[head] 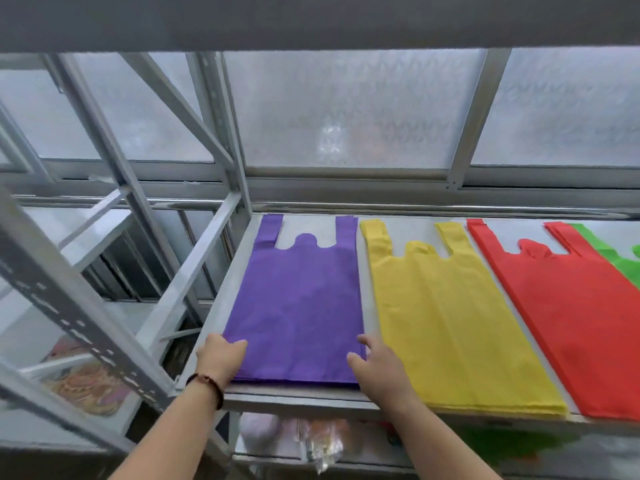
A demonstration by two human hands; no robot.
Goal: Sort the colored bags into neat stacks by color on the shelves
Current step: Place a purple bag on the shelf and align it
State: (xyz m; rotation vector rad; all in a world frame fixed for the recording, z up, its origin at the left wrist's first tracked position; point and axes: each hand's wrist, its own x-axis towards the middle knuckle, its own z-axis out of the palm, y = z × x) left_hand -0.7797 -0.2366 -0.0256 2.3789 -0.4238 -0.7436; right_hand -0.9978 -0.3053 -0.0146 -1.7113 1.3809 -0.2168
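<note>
Purple bags [298, 306] are laid as a flat stack at the left end of the shelf [294, 398], handles far, bottom edge near; the long axis runs near to far. The stack is bracketed at its near corners: left hand [221, 358] is curled over the near-left corner, gripping it; right hand [375, 367] is set with relaxed fingers against the near-right edge, touching, not clutching. Both are about equally near. Squaring the stack appears to be the step in hand. Yellow bags [453, 323] lie just beside on the right, then red bags [568, 313], then green bags [620, 258], partly cut off.
</note>
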